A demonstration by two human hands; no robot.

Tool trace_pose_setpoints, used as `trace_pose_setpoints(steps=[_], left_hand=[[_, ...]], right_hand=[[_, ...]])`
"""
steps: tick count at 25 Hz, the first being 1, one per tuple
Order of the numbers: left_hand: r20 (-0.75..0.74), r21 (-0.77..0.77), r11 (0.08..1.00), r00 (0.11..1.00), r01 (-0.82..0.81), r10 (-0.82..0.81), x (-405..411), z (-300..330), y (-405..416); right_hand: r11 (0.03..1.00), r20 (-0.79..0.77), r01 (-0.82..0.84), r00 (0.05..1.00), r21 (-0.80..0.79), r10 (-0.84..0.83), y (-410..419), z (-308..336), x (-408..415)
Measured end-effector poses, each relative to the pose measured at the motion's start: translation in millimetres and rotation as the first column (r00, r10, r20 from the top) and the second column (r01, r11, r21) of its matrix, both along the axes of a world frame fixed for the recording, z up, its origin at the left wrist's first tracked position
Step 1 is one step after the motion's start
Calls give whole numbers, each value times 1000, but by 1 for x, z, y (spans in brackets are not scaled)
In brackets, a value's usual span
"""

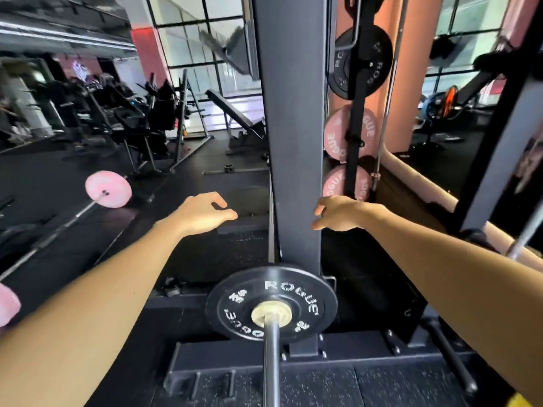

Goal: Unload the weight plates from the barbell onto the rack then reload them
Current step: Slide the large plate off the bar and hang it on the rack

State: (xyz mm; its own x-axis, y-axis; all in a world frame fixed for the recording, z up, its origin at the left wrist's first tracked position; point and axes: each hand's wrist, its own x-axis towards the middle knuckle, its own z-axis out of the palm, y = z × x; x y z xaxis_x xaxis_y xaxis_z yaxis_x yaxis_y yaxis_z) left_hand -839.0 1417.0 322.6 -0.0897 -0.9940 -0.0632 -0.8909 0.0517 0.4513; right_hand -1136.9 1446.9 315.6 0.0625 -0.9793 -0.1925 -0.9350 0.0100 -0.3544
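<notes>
Weight plate [271, 304], black, sits low in the middle of the view on a steel peg [271, 356] at the foot of the dark rack upright [295, 127]. Its flat face looks toward the camera, and the peg's long axis runs from the plate toward the viewer. White letters on it read "ROGUE" twice; the small numbers I cannot read.

The floor [205, 259] is black rubber in a gym with large windows [199, 39], benches and machines behind. On a vertical holder to the right hang a black ROGUE plate [379, 63] and two pink plates [335, 133]. At left, a barbell [53, 236] lies on the floor with a pink plate [108, 189] on its far end.

Both hands hover above the black plate, holding nothing: the left hand [202, 214] and the right hand [338, 214] have loosely curled fingers.
</notes>
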Motion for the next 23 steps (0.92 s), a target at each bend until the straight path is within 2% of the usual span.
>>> trace_pose_setpoints(steps=[9, 13, 18, 23], left_hand=[[-59, 58, 998, 998, 6, -3, 16, -246, 16], [-74, -22, 1000, 997, -18, 16, 16, -339, 6], [-134, -106, 994, 990, 33, -47, 14, -424, -19], [-186, -219, 976, 982, 1, -43, 0, -463, -38]], right_hand=[[997, 25, 38, 999, 70, -40, 20, -229, 10], [998, 64, 43, 997, 55, -47, 5, -314, 17], [996, 177, 37, 984, -77, -23, -24, -400, 43], [966, 204, 39, 979, -257, 15, -50, -444, 61]])
